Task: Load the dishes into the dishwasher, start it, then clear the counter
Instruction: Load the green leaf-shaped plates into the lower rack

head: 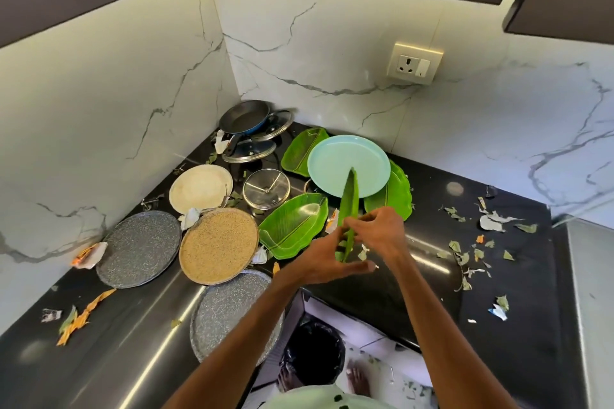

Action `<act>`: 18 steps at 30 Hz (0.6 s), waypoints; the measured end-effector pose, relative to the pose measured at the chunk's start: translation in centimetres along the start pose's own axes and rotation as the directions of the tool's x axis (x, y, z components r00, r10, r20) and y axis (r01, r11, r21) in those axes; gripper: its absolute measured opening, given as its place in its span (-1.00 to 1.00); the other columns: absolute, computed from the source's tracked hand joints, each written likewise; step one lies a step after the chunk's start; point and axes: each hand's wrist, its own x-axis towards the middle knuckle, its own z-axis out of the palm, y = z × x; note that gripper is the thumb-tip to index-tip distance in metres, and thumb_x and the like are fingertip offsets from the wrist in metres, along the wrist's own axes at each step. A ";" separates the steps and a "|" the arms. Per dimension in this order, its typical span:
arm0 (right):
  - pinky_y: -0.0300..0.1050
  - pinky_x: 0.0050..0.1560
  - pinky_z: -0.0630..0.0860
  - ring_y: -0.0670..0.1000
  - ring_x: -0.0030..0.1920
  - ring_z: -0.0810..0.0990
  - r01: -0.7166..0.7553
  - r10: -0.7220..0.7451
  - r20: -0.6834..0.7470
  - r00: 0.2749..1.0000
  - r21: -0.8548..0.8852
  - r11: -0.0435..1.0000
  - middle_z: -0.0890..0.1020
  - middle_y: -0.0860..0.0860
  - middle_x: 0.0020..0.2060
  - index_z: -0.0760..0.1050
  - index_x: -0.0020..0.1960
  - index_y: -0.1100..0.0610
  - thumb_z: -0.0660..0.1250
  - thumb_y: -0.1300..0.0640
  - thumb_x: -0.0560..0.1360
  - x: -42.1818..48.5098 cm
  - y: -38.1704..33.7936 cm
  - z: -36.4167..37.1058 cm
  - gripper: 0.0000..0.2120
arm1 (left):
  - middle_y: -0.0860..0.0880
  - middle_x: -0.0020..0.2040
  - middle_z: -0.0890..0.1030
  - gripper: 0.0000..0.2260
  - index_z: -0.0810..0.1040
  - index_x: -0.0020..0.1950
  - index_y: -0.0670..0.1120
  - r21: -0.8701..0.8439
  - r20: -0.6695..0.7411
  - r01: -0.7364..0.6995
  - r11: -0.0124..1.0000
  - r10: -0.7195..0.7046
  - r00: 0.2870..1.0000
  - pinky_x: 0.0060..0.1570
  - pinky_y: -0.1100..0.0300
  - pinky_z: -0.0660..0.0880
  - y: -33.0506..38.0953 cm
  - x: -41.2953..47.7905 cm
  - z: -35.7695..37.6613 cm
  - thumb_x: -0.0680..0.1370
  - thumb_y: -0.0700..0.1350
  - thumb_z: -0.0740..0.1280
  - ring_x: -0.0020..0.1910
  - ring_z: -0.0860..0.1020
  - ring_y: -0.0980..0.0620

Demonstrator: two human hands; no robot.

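Arms outstretched, left hand [327, 261] grips an edge-on green leaf-shaped plate [349, 206], right hand [382, 236] seemingly pinches it, just before the aqua plate [342, 159], table [432, 276] edge below.

My left grip [327, 257] and right grip [382, 231] hold a green leaf plate [349, 202] edge-on above the worktop [432, 242]; a teal plate [349, 164] lies behind it.

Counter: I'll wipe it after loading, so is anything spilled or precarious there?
Yes. Leaf scraps and torn paper litter the black counter, thickest on the right; orange peelings lie front left. One grey speckled plate sits at the front edge, seemingly overhanging it.
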 end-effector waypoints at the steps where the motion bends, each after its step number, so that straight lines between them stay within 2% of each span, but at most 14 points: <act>1: 0.02 -0.26 0.68 -0.01 -0.38 0.70 0.015 -0.014 0.016 1.000 -0.013 1.000 0.66 0.02 -0.47 0.66 -0.38 0.13 0.52 -0.08 0.30 -0.4 -0.4 0.8 -0.72 | 0.12 0.13 0.63 -0.34 0.32 0.45 0.08 0.129 -0.033 -0.043 0.991 0.047 0.998 0.02 0.27 0.52 -0.1 -0.6 -0.3 0.45 0.25 0.47 0.06 0.60 0.17; 3: 0.05 -0.29 0.66 -0.01 -0.39 0.69 0.046 -0.044 0.044 0.998 -0.035 0.998 0.66 0.04 -0.47 0.66 -0.37 0.14 0.50 -0.20 0.22 -0.9 -0.7 2.5 -0.62 | 0.02 -0.11 0.61 -0.62 0.44 0.27 -0.10 0.295 -0.162 -0.061 0.953 0.113 0.980 -0.23 0.21 0.42 -0.8 -1.7 -0.8 0.53 0.00 0.44 -0.18 0.57 0.04; 4: 0.03 -0.30 0.65 -0.03 -0.40 0.67 0.055 -0.053 0.061 0.997 -0.029 0.998 0.67 0.04 -0.45 0.66 -0.35 0.14 0.49 -0.26 0.21 -1.0 -1.0 3.4 -0.57 | -0.04 -0.16 0.61 -0.75 0.48 0.19 -0.13 0.295 -0.240 -0.034 0.955 0.108 0.965 -0.29 0.17 0.39 -1.4 -2.3 -0.9 0.55 -0.12 0.39 -0.23 0.57 -0.03; 5: -0.03 -0.32 0.63 -0.06 -0.40 0.65 0.054 -0.054 0.092 0.994 0.010 0.999 0.68 0.02 -0.42 0.67 -0.31 0.14 0.51 -0.27 0.25 -1.0 -1.3 4.1 -0.56 | -0.08 -0.17 0.62 -0.82 0.50 0.16 -0.14 0.240 -0.320 -0.008 0.971 0.086 0.943 -0.33 0.16 0.40 -2.2 -3.0 -1.1 0.56 -0.20 0.35 -0.26 0.57 -0.05; 7: -0.17 -0.36 0.55 -0.10 -0.36 0.63 -0.013 -0.035 0.233 0.972 0.201 0.980 0.73 0.02 -0.29 0.69 -0.15 0.15 0.50 -0.18 0.41 -1.1 -2.1 5.0 -0.63 | -0.07 -0.15 0.63 -0.81 0.57 0.16 -0.14 0.078 -0.460 0.018 0.997 0.020 0.888 -0.38 0.32 0.42 -3.5 -4.2 -1.8 0.56 -0.29 0.33 -0.26 0.57 0.00; 9: -0.19 -0.30 0.53 -0.06 -0.28 0.64 -0.169 0.007 0.376 0.927 0.400 0.901 0.75 0.07 -0.16 0.67 -0.02 0.21 0.44 -0.05 0.53 -0.7 -2.1 6.1 -0.69 | 0.00 -0.19 0.62 -0.87 0.62 0.10 -0.18 -0.050 -0.572 0.061 0.997 -0.079 0.816 -0.39 0.39 0.43 -4.7 -5.4 -3.2 0.56 -0.28 0.38 -0.30 0.55 0.12; 10: -0.18 -0.28 0.54 -0.04 -0.27 0.63 -0.218 0.039 0.387 0.921 0.430 0.876 0.73 0.10 -0.16 0.66 -0.02 0.23 0.42 0.01 0.55 -0.2 -1.6 6.9 -0.74 | 0.00 -0.23 0.62 -0.91 0.62 0.04 -0.20 -0.122 -0.619 0.067 0.990 -0.128 0.775 -0.40 0.35 0.45 -5.4 -5.9 -4.0 0.55 -0.25 0.41 -0.33 0.56 0.11; 11: -0.19 -0.30 0.53 -0.04 -0.29 0.61 -0.254 0.085 0.374 0.923 0.432 0.865 0.71 0.12 -0.19 0.64 -0.03 0.23 0.41 0.08 0.55 0.4 -0.9 7.8 -0.81 | -0.04 -0.24 0.65 -0.91 0.63 0.01 -0.21 -0.212 -0.656 0.046 0.976 -0.177 0.734 -0.39 0.22 0.52 -6.1 -6.5 -4.8 0.54 -0.21 0.44 -0.33 0.60 0.04; 13: -0.23 -0.38 0.46 -0.05 -0.37 0.52 -0.340 0.218 0.326 0.920 0.384 0.858 0.62 0.10 -0.28 0.58 -0.10 0.21 0.37 0.23 0.53 1.5 0.7 9.8 -0.94 | -0.12 -0.11 0.71 -0.84 0.63 0.09 -0.21 -0.426 -0.685 -0.034 0.904 -0.297 0.665 -0.25 0.00 0.64 -7.1 -7.8 -6.2 0.54 -0.18 0.45 -0.17 0.70 -0.11; 14: -0.25 -0.42 0.43 -0.05 -0.39 0.47 -0.387 0.278 0.324 0.905 0.351 0.853 0.58 0.08 -0.33 0.55 -0.14 0.21 0.35 0.27 0.52 1.9 1.6 10.8 -0.94 | -0.12 -0.07 0.73 -0.82 0.62 0.14 -0.20 -0.510 -0.681 -0.075 0.857 -0.349 0.644 -0.21 -0.02 0.66 -7.4 -8.5 -6.8 0.55 -0.20 0.45 -0.11 0.71 -0.12; 16: -0.26 -0.49 0.42 -0.03 -0.40 0.44 -0.462 0.358 0.344 0.868 0.293 0.837 0.52 0.07 -0.37 0.52 -0.19 0.23 0.36 0.28 0.52 2.7 3.1 12.9 -0.89 | -0.03 -0.07 0.74 -0.82 0.61 0.16 -0.16 -0.608 -0.668 -0.123 0.785 -0.421 0.614 -0.21 0.07 0.65 -8.1 -9.8 -8.0 0.56 -0.23 0.43 -0.10 0.72 -0.07; 18: -0.23 -0.49 0.47 -0.01 -0.40 0.47 -0.486 0.400 0.334 0.854 0.236 0.841 0.52 0.10 -0.34 0.56 -0.10 0.31 0.41 0.24 0.51 3.7 4.1 14.9 -0.89 | 0.02 -0.09 0.74 -0.82 0.60 0.15 -0.11 -0.639 -0.660 -0.133 0.758 -0.450 0.602 -0.21 0.14 0.64 -8.7 -10.9 -8.9 0.55 -0.24 0.42 -0.10 0.72 -0.02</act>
